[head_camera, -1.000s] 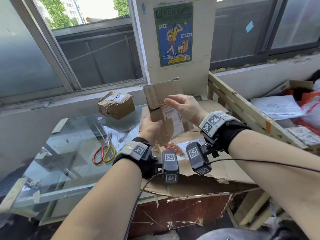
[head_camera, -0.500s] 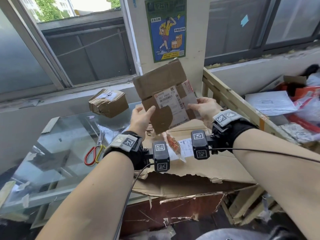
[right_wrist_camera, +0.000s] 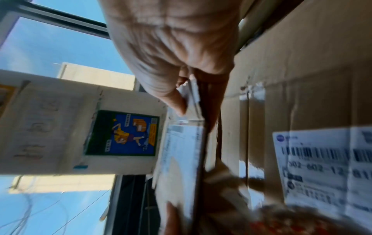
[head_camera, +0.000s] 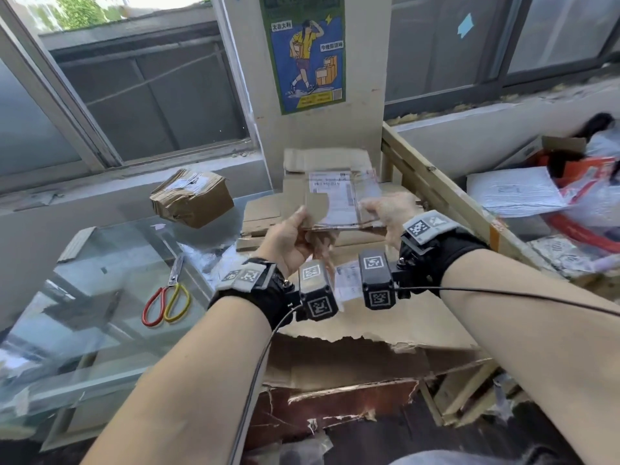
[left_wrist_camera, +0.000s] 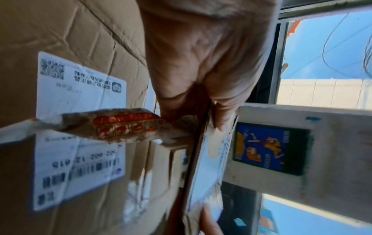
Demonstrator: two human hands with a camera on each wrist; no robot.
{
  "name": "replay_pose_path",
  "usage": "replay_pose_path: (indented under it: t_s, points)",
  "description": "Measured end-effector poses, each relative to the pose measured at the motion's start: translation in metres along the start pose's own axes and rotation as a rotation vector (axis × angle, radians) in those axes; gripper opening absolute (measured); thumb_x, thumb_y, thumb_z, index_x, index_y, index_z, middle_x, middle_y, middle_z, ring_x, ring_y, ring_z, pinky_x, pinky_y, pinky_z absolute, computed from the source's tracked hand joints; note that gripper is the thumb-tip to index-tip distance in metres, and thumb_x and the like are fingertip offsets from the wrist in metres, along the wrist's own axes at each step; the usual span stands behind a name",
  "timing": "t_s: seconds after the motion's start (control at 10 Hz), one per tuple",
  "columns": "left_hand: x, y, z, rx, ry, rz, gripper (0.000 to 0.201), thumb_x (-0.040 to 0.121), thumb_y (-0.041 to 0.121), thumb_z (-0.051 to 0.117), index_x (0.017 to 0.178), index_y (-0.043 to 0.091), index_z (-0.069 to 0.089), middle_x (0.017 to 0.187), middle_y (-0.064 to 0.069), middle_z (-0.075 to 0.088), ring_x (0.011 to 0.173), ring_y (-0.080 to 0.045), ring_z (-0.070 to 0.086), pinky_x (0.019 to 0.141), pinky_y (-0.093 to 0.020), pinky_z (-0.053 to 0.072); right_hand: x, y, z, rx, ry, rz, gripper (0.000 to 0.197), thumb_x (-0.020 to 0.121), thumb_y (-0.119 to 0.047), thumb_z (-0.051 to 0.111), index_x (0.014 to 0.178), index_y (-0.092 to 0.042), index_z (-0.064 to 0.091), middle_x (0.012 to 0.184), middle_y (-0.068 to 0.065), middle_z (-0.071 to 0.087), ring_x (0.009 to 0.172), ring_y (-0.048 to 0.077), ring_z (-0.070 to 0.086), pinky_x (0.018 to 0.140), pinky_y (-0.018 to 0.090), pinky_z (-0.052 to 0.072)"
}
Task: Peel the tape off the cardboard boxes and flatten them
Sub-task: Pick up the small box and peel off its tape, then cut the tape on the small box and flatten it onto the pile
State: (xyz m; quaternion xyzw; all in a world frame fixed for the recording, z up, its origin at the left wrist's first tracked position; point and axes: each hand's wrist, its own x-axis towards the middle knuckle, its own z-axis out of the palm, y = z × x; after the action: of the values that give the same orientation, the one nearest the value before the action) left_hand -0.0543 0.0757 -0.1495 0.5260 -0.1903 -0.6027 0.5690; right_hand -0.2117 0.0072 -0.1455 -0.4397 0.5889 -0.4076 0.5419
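From the head view we see our left hand (head_camera: 291, 241) and right hand (head_camera: 389, 209) pinching a flattened box (head_camera: 330, 193) by its near corners, above the big cardboard sheet (head_camera: 385, 327). The left wrist view shows our thumb on top, other fingers hidden underneath. The right wrist view is blurry, thumb on top again.

Daylight comes in through large windows (head_camera: 151, 92) with grey metal frames, and green leaves show outside at the top left. Between the windows stands a pale pillar (head_camera: 322, 129) that carries a blue and green poster (head_camera: 307, 52) of a person with boxes. Under the windows runs a light concrete sill (head_camera: 100, 193). On the left is a glass table (head_camera: 84, 297) with red and yellow scissors (head_camera: 167, 297) on it. On the right, a wooden frame (head_camera: 436, 196) stands beside a heap of papers and bags (head_camera: 536, 203).
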Motion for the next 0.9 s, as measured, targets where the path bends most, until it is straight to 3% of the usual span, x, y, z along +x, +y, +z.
replay_pose_path:
  t_s: [0.1, 0.2, 0.3, 0.4, 0.5, 0.6, 0.7, 0.8, 0.9]
  points:
    - [0.009, -0.027, -0.006, 0.040, 0.093, -0.079, 0.018, 0.098, 0.015, 0.052, 0.086, 0.001, 0.054, 0.051, -0.010, 0.063, 0.036, -0.015, 0.058, 0.037, -0.021, 0.047, 0.026, 0.024, -0.013, -0.155, -0.092, 0.109, 0.046, 0.076, -0.013, 0.070, 0.119, -0.003, 0.059, 0.120, 0.015, 0.062, 0.104, 0.029, 0.061, 0.093, 0.048, 0.052]
    - [0.024, -0.050, -0.016, 0.308, 0.242, -0.041, 0.026, 0.087, 0.011, 0.069, 0.107, -0.003, 0.060, 0.088, -0.017, 0.070, 0.070, -0.026, 0.069, 0.063, -0.039, 0.060, 0.035, 0.044, -0.018, -0.289, -0.176, 0.174, 0.042, 0.073, -0.013, 0.073, 0.113, -0.005, 0.060, 0.109, 0.011, 0.059, 0.107, 0.029, 0.061, 0.094, 0.046, 0.051]
    - [0.022, -0.056, -0.022, 0.880, 0.457, 0.120, 0.064, 0.076, 0.022, 0.081, 0.128, 0.006, 0.047, 0.120, -0.008, 0.058, 0.111, -0.029, 0.057, 0.094, -0.035, 0.047, 0.039, 0.058, -0.013, -0.377, -0.279, 0.188, 0.031, 0.080, -0.004, 0.069, 0.108, -0.009, 0.058, 0.111, 0.012, 0.055, 0.105, 0.030, 0.059, 0.093, 0.044, 0.051]
    - [0.023, -0.052, -0.029, 1.334, 0.449, 0.282, 0.085, 0.078, 0.020, 0.078, 0.147, 0.021, 0.029, 0.150, -0.009, 0.029, 0.140, -0.030, 0.025, 0.113, -0.040, 0.026, 0.039, 0.069, 0.001, -0.487, -0.314, 0.187, 0.023, 0.078, -0.009, 0.073, 0.092, -0.012, 0.054, 0.110, 0.016, 0.060, 0.102, 0.032, 0.061, 0.089, 0.042, 0.053]
    - [0.035, -0.055, -0.033, 1.713, 0.110, 0.312, 0.058, 0.091, 0.021, 0.061, 0.143, 0.032, 0.039, 0.155, 0.002, 0.026, 0.145, -0.028, 0.017, 0.120, -0.045, 0.015, 0.031, 0.065, 0.015, -0.780, -0.250, 0.116, 0.031, 0.079, -0.017, 0.076, 0.069, -0.007, 0.048, 0.082, 0.011, 0.062, 0.089, 0.025, 0.063, 0.084, 0.034, 0.053]
    - [0.036, -0.065, -0.038, 1.739, -0.038, 0.253, 0.029, 0.098, 0.031, 0.048, 0.122, 0.024, 0.062, 0.121, 0.002, 0.055, 0.117, -0.022, 0.049, 0.103, -0.042, 0.039, 0.028, 0.060, 0.023, -1.044, -0.248, 0.018, 0.043, 0.073, -0.022, 0.081, 0.096, -0.001, 0.052, 0.102, 0.014, 0.061, 0.101, 0.027, 0.061, 0.091, 0.039, 0.051]
    - [0.037, -0.068, -0.041, 1.677, -0.078, 0.206, 0.031, 0.094, 0.025, 0.056, 0.125, 0.023, 0.062, 0.121, 0.003, 0.055, 0.114, -0.020, 0.053, 0.100, -0.032, 0.043, 0.031, 0.067, 0.024, -1.394, -0.296, -0.200, 0.111, 0.067, -0.034, 0.083, 0.149, -0.019, 0.009, 0.147, 0.020, 0.026, 0.137, 0.037, 0.026, 0.110, 0.049, 0.030]
    - [0.040, -0.067, -0.041, 1.656, -0.055, 0.108, 0.045, 0.086, 0.018, 0.067, 0.129, 0.026, 0.060, 0.133, 0.002, 0.053, 0.122, -0.019, 0.049, 0.100, -0.027, 0.038, 0.042, 0.077, 0.028, -1.489, -0.463, -0.337, 0.117, 0.067, -0.037, 0.083, 0.151, -0.036, 0.001, 0.160, 0.005, -0.009, 0.145, 0.036, -0.012, 0.114, 0.057, 0.005]
    - [0.043, -0.075, -0.040, 1.663, 0.042, 0.120, 0.037, 0.085, 0.019, 0.066, 0.121, 0.028, 0.063, 0.132, -0.004, 0.048, 0.123, -0.024, 0.048, 0.105, -0.035, 0.040, 0.055, 0.089, 0.035, -1.631, -0.573, -0.334, 0.107, 0.068, -0.043, 0.080, 0.151, -0.033, 0.013, 0.158, 0.007, 0.009, 0.146, 0.036, 0.001, 0.116, 0.056, 0.012]
